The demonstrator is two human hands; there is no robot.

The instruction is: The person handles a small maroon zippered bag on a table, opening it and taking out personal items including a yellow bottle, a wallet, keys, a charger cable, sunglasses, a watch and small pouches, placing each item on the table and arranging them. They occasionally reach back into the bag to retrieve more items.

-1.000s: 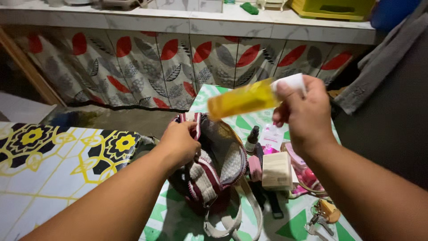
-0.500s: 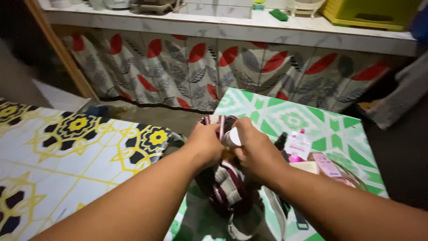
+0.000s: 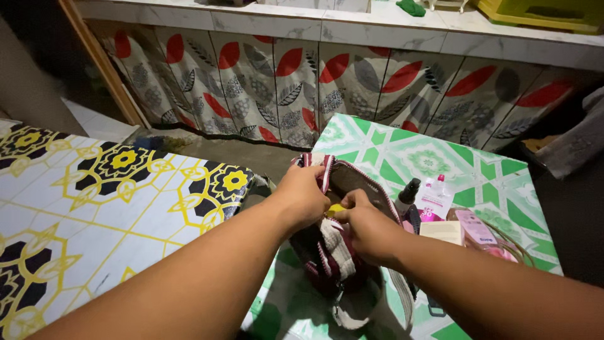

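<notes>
Behind, a marble shelf (image 3: 390, 31) hung with a leaf-print curtain (image 3: 327, 88) in red and grey, a green cloth (image 3: 412, 7) and a yellow bin (image 3: 541, 11) up on top. Below, a green-and-white patterned tabletop (image 3: 434, 157), with a yellow-and-black floral surface (image 3: 94, 201) alongside at left. On the tabletop, a striped maroon-and-cream bag (image 3: 336, 252), mouth open toward the curtain, strap trailing at the near end. Left hand (image 3: 302, 198) pinching the bag's near-left rim — grip clenched on the fabric, holding the mouth apart. Right hand (image 3: 368, 230) down at the opening, fingers curled round a yellow tube (image 3: 335, 209), only a small patch of it showing between both hands, the rest sunk in the bag or hidden by the hand. Just right of the bag, a dark spray bottle (image 3: 409, 192) upright, a clear sachet (image 3: 434, 195) with pink print beside it, a beige box (image 3: 443, 232) nearer, and a pink pack (image 3: 476, 228) further right, all close together. Grey cloth (image 3: 576, 145) hanging at far right, well apart from the bag.
</notes>
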